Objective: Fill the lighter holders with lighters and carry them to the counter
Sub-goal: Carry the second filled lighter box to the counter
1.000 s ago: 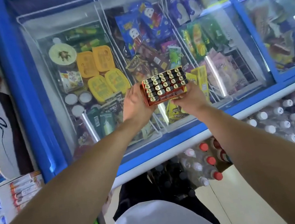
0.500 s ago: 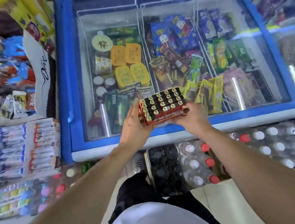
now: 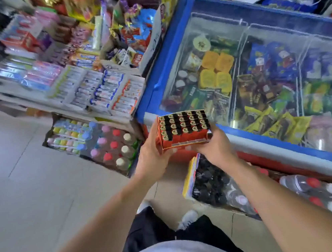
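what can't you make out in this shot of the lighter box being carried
- Lighter holder, head view: its underside and far side are hidden by the left hand, the right hand and the box itself.
- Lighters: only the tops show; brand markings are too small.
- Snack shelves: motion blur makes labels unreadable.
- Freezer: its right end is cut off by the frame edge, and glare veils some contents.
- The counter: not in view.

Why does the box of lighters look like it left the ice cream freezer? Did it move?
Yes. The box of lighters was over the freezer glass; now both hands hold it off the freezer's front-left corner, above the floor.
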